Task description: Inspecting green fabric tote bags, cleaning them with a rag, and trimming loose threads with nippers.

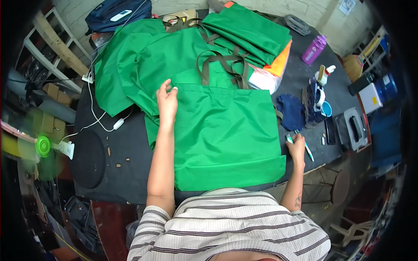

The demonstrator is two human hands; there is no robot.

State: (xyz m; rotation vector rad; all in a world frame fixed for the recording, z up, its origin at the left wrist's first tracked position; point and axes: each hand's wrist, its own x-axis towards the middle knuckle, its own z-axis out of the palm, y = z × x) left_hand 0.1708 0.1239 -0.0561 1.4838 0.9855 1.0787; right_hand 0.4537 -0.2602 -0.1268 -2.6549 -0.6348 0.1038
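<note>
A green fabric tote bag (226, 130) lies flat before me, its dark handles (203, 71) pointing away and a fold across its near end. My left hand (167, 102) is at the bag's upper left corner, fingers spread and holding nothing. Beside the bag's right edge, my right hand (297, 148) has its fingers closed over the table. A small white-and-green piece (288, 138) shows at its fingertips, and a slim teal-and-white pen-like tool (309, 153) runs along its right side. Which of these it grips is partly hidden by the fingers.
More green bags (126, 65) spread at the far left; a folded green stack (248, 35) lies behind. At right are a purple bottle (314, 50), dark blue cloth (291, 112), a phone (330, 130) and a grey case (352, 129). A fan (43, 146) stands left, near a white cable (93, 124).
</note>
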